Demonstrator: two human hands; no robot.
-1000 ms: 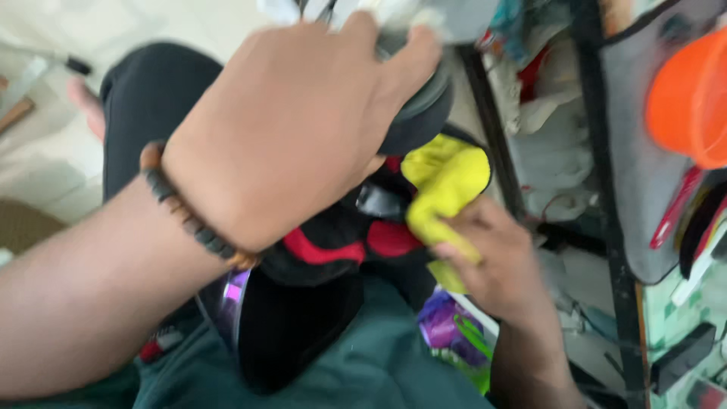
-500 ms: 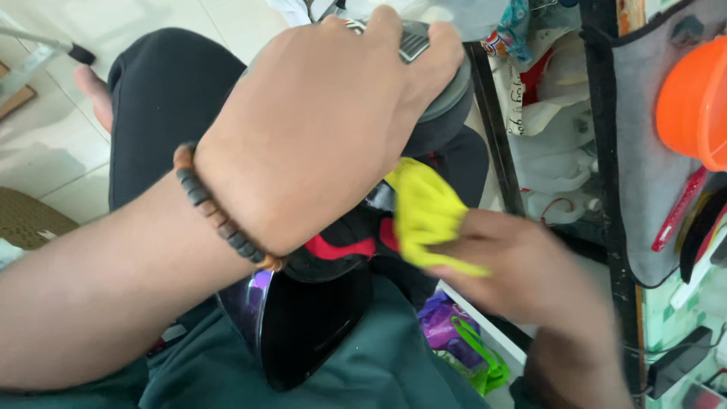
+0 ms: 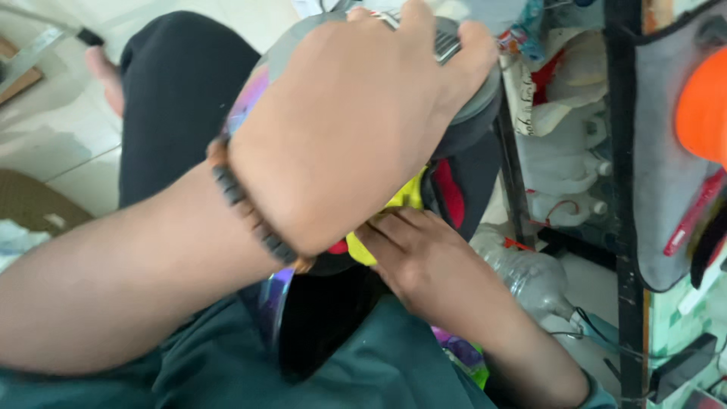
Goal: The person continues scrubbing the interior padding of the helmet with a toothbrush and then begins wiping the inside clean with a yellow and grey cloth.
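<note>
Gripping the helmet with spread fingers, the left hand steadied it while the right hand pressed a yellow cloth inside, mid-wipe; next likely needed turning the helmet.

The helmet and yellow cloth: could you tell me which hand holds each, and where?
Left hand grips the helmet over its top; right hand presses the yellow cloth against it.

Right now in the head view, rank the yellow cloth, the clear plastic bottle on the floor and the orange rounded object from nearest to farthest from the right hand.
1. Yellow cloth: touching the right hand, just above its fingers.
2. Clear plastic bottle: lying on the floor, right of the hand.
3. Orange rounded object: far upper right, by the grey fabric.
</note>
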